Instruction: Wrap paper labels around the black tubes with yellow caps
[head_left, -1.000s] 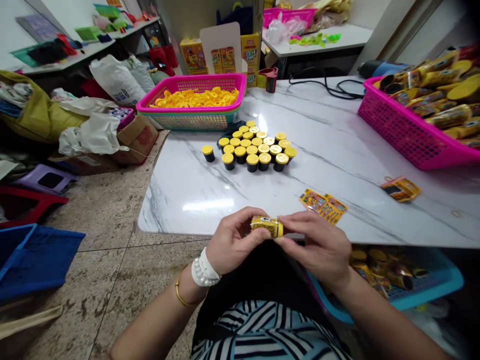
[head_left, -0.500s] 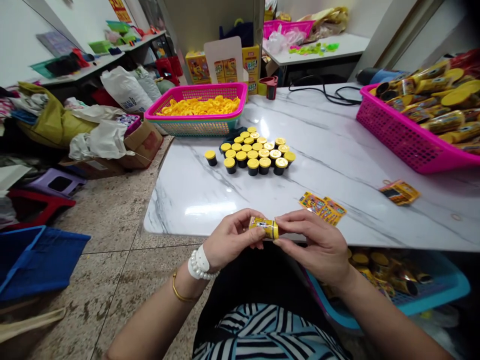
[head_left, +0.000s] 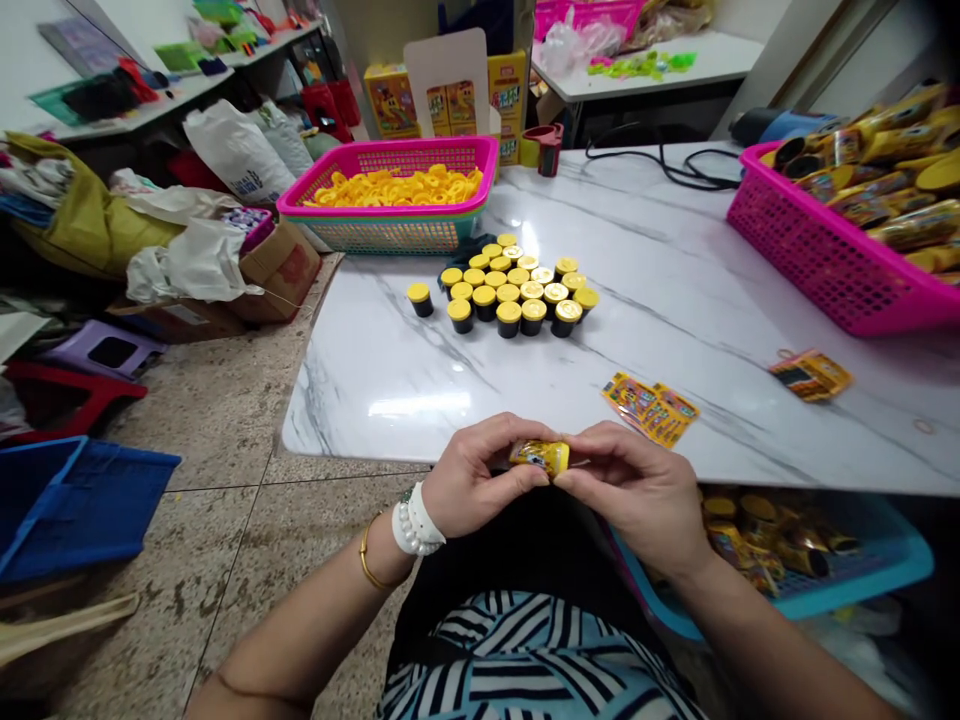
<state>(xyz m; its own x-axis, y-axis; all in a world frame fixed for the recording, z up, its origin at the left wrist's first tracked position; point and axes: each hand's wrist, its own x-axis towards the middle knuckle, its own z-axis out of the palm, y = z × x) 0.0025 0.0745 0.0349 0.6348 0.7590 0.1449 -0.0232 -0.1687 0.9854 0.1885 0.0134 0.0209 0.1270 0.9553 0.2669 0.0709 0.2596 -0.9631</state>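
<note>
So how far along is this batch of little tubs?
Partway, it seems. Printed, wrapped pieces already fill the pink basket on the right. In hand is one wrapped tub, held by the left hand and the right hand. Apparently left are the plain black tubs with yellow lids on the table, near flat printed sleeves.

Place: a small workshop, I'd say
My worktable: marble-patterned top point(head_left: 375, 350), rows of lidded tubs point(head_left: 508, 292)
Bulk parts: yellow rings point(head_left: 397, 187) in a basket point(head_left: 300, 207)
Around me: sacks point(head_left: 234, 150), cartons point(head_left: 281, 268)
</note>
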